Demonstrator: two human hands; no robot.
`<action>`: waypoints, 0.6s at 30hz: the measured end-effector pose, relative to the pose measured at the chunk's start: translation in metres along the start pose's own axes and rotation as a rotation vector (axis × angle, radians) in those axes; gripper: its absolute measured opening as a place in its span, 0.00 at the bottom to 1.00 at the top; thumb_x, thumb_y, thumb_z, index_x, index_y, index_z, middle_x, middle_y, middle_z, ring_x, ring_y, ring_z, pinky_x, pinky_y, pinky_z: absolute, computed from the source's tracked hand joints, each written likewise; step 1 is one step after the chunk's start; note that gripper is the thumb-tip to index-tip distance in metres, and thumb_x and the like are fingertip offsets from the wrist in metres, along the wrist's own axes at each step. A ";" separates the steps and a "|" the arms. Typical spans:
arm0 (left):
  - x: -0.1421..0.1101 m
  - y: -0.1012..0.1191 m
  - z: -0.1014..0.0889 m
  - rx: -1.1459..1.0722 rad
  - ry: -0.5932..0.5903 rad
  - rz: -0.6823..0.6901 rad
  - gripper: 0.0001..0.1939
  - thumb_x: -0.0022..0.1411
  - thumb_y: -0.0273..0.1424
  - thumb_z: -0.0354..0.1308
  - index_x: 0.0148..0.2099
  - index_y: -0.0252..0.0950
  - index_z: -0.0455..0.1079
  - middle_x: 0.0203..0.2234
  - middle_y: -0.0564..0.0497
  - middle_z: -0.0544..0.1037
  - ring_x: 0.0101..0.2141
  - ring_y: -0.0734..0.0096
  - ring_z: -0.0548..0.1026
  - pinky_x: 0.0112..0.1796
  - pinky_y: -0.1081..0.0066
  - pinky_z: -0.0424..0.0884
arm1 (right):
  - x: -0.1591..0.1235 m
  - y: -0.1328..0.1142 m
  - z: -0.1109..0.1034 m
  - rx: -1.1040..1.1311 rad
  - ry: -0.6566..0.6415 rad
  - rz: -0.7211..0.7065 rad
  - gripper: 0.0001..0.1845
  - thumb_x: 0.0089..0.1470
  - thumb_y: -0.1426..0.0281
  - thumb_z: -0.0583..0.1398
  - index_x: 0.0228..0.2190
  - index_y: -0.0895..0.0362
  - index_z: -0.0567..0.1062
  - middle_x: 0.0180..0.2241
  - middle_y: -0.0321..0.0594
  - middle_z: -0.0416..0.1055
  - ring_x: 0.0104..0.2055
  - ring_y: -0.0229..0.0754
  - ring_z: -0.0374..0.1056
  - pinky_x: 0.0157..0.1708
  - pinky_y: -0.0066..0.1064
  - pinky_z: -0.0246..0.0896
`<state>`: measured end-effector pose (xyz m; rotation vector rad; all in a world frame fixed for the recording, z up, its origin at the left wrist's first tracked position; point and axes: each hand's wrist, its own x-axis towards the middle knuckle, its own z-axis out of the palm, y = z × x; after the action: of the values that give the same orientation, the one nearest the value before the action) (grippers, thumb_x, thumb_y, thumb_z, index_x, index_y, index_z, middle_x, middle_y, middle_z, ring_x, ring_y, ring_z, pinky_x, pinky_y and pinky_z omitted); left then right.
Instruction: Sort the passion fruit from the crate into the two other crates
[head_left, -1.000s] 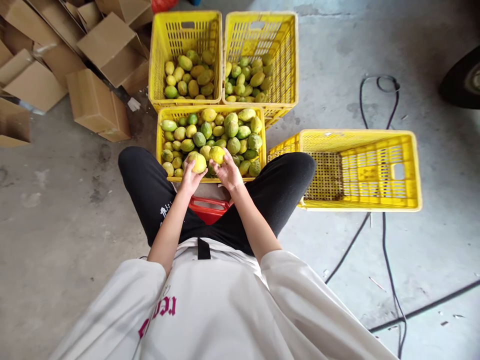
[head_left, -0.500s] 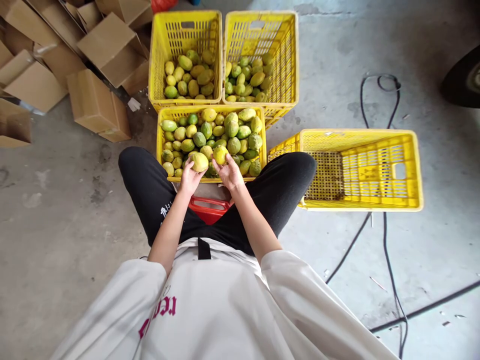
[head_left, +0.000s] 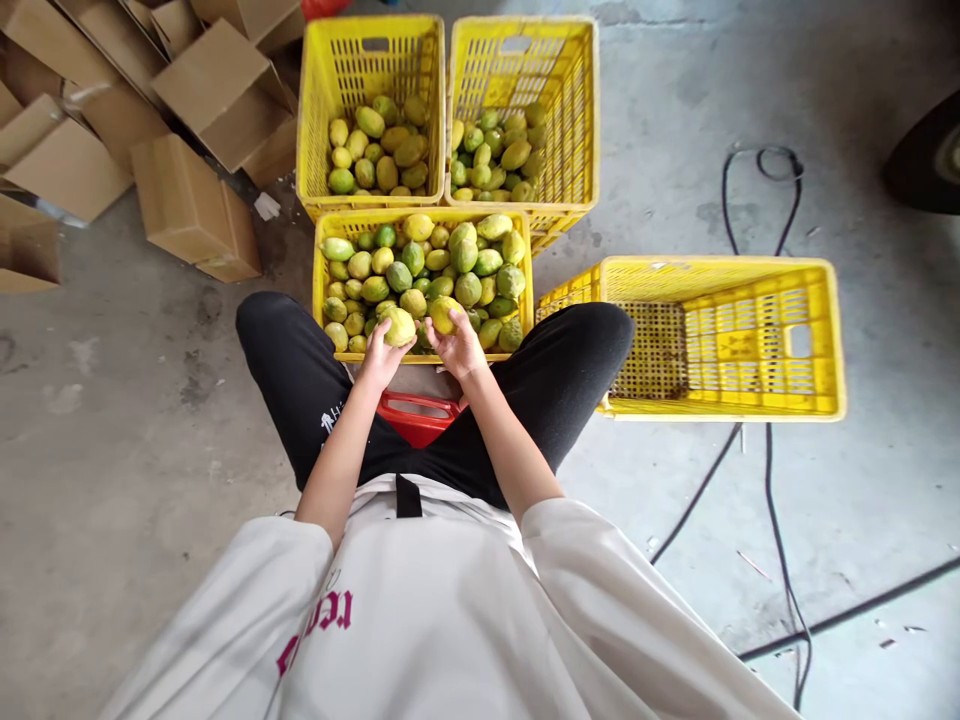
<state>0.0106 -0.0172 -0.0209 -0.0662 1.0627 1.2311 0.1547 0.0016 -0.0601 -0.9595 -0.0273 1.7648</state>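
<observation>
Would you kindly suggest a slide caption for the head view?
Left hand holds one yellow fruit, right hand another, over a fruit-laden crate.

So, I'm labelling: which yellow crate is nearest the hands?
The front crate: the left hand and right hand are at its near edge. The back-left crate and back-right crate stand beyond it; the fourth crate is off right.

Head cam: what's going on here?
A person holds a fruit in each grip: one yellow fruit in the left grip, another yellow fruit in the right grip. Both are above the near side of the front crate, full of green and yellow fruit. The back-left crate and back-right crate also hold fruit.
</observation>
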 end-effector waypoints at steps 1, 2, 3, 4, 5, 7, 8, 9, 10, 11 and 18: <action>0.000 0.000 0.000 -0.003 -0.001 -0.007 0.08 0.73 0.30 0.58 0.40 0.37 0.77 0.40 0.45 0.85 0.62 0.53 0.81 0.63 0.61 0.76 | 0.000 0.000 0.000 0.001 0.007 -0.003 0.17 0.56 0.68 0.71 0.45 0.45 0.73 0.42 0.29 0.82 0.43 0.40 0.82 0.42 0.31 0.84; 0.000 0.000 0.000 -0.005 0.004 -0.011 0.08 0.73 0.30 0.58 0.40 0.38 0.77 0.40 0.45 0.85 0.61 0.52 0.81 0.62 0.60 0.77 | 0.001 0.000 0.000 0.003 0.008 -0.005 0.18 0.56 0.69 0.70 0.46 0.44 0.74 0.41 0.29 0.81 0.42 0.39 0.82 0.41 0.29 0.83; 0.000 0.001 0.000 -0.008 0.013 -0.017 0.08 0.73 0.30 0.58 0.40 0.38 0.77 0.39 0.45 0.85 0.61 0.52 0.81 0.61 0.60 0.77 | 0.001 -0.001 0.000 0.009 0.006 -0.004 0.17 0.57 0.69 0.69 0.47 0.45 0.74 0.41 0.29 0.81 0.41 0.39 0.81 0.40 0.28 0.82; -0.001 0.001 0.000 -0.014 0.016 -0.024 0.09 0.74 0.31 0.57 0.40 0.38 0.77 0.39 0.45 0.86 0.61 0.51 0.81 0.61 0.58 0.78 | 0.001 -0.001 0.000 0.019 0.000 0.001 0.15 0.58 0.69 0.68 0.47 0.46 0.75 0.40 0.30 0.81 0.41 0.39 0.81 0.40 0.28 0.81; -0.002 0.002 0.000 -0.028 0.013 -0.030 0.10 0.74 0.32 0.56 0.41 0.38 0.77 0.40 0.45 0.86 0.62 0.50 0.80 0.60 0.56 0.79 | 0.001 -0.002 0.001 0.034 -0.011 0.010 0.13 0.59 0.68 0.66 0.46 0.47 0.75 0.40 0.32 0.81 0.42 0.41 0.81 0.40 0.29 0.82; -0.004 0.004 0.001 -0.069 0.001 -0.036 0.13 0.75 0.33 0.52 0.46 0.38 0.78 0.43 0.44 0.86 0.64 0.49 0.79 0.60 0.52 0.80 | 0.000 -0.003 0.002 0.071 -0.039 0.039 0.10 0.62 0.66 0.62 0.46 0.49 0.76 0.40 0.36 0.82 0.46 0.45 0.82 0.41 0.33 0.83; -0.005 0.005 0.002 -0.089 -0.004 -0.037 0.15 0.75 0.32 0.49 0.48 0.38 0.78 0.44 0.44 0.87 0.65 0.50 0.78 0.60 0.51 0.80 | 0.000 -0.004 0.002 0.088 -0.053 0.056 0.09 0.62 0.65 0.61 0.45 0.50 0.75 0.40 0.38 0.82 0.48 0.47 0.82 0.43 0.37 0.84; -0.007 0.006 0.002 -0.103 -0.009 -0.040 0.17 0.76 0.32 0.48 0.49 0.38 0.78 0.46 0.43 0.87 0.65 0.50 0.78 0.60 0.51 0.80 | 0.000 -0.005 0.003 0.104 -0.062 0.070 0.09 0.63 0.65 0.60 0.45 0.50 0.75 0.40 0.40 0.83 0.51 0.50 0.82 0.46 0.41 0.85; -0.008 0.007 0.003 -0.109 -0.013 -0.044 0.18 0.76 0.31 0.46 0.51 0.37 0.78 0.47 0.42 0.87 0.66 0.51 0.77 0.59 0.52 0.80 | 0.000 -0.005 0.003 0.118 -0.066 0.081 0.09 0.62 0.66 0.60 0.45 0.51 0.75 0.40 0.41 0.83 0.53 0.52 0.81 0.49 0.45 0.85; -0.008 0.007 0.004 -0.107 -0.014 -0.052 0.18 0.76 0.31 0.45 0.51 0.37 0.78 0.47 0.42 0.86 0.66 0.52 0.77 0.59 0.53 0.80 | 0.000 -0.005 0.003 0.130 -0.065 0.088 0.09 0.62 0.66 0.60 0.44 0.51 0.74 0.40 0.42 0.83 0.55 0.53 0.81 0.51 0.49 0.84; -0.005 0.003 0.002 -0.110 0.055 -0.019 0.06 0.76 0.30 0.57 0.44 0.39 0.75 0.46 0.46 0.86 0.65 0.53 0.78 0.62 0.56 0.80 | -0.005 -0.006 0.006 0.078 -0.058 0.025 0.09 0.60 0.67 0.65 0.43 0.48 0.74 0.40 0.35 0.82 0.53 0.48 0.81 0.57 0.48 0.83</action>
<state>0.0093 -0.0184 -0.0153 -0.1953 1.0392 1.2764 0.1561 0.0028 -0.0505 -0.8556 0.0171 1.8031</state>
